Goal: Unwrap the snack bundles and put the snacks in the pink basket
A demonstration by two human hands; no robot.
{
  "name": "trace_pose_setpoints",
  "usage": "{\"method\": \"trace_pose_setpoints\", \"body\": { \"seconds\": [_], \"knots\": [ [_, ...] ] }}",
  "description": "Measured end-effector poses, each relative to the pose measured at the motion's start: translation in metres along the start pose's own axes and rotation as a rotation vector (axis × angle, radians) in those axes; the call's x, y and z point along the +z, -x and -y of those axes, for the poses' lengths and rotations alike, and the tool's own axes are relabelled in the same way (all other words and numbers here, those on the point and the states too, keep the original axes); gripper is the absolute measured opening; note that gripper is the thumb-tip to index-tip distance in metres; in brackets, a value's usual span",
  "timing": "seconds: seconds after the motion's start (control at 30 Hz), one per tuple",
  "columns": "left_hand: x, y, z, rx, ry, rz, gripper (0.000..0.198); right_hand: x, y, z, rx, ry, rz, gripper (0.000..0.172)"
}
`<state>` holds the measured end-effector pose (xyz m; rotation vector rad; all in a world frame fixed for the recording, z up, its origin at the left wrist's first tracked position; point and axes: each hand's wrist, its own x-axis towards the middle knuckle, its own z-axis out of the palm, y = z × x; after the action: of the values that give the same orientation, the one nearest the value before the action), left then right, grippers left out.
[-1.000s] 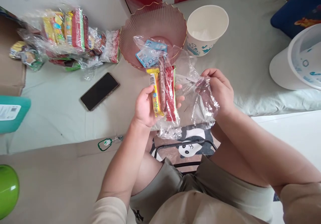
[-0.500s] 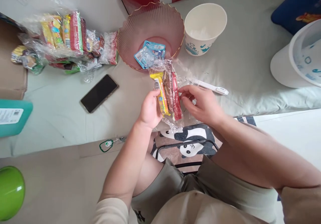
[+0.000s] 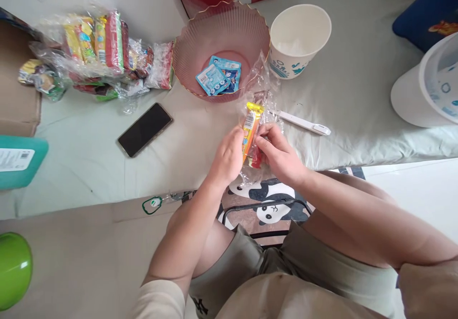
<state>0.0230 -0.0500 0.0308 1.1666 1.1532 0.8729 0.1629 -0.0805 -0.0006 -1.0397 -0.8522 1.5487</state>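
My left hand is closed on a clear plastic bag of snacks, its fingers against a yellow and orange snack packet. On the other side, my right hand pinches the bag's plastic close to a red packet, which is partly hidden by the fingers. Just beyond the bag stands a pink ribbed bowl with a wavy gold rim. Several blue sachets lie in it. A white utility knife rests to the right of the bag.
A white paper tub stands right of the bowl; another white tub is at far right. A dark phone lies on the left. Behind it is a pile of wrapped snacks. A teal box sits at the left edge.
The snack bag has turned, so the yellow packet now faces up in front of the red one. My left hand has moved right, closer to my right hand.
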Motion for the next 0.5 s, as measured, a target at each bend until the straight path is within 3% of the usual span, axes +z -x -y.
{"method": "trace_pose_setpoints", "body": {
  "seconds": [0.13, 0.23, 0.37, 0.5],
  "knots": [
    [0.002, 0.004, -0.005, 0.045, -0.104, -0.001, 0.038, 0.002, -0.002, -0.002, 0.054, -0.089, -0.1, 0.05],
    [0.004, 0.008, -0.01, 0.053, -0.151, 0.02, 0.039, 0.005, -0.002, 0.002, 0.119, -0.134, -0.11, 0.054],
    [0.009, 0.015, -0.017, 0.039, -0.345, 0.164, 0.051, 0.006, -0.001, 0.007, 0.16, -0.126, -0.114, 0.059],
    [0.013, 0.018, -0.02, 0.154, -0.387, 0.31, 0.063, 0.001, -0.002, 0.007, 0.103, -0.08, -0.108, 0.07]
  ]
}}
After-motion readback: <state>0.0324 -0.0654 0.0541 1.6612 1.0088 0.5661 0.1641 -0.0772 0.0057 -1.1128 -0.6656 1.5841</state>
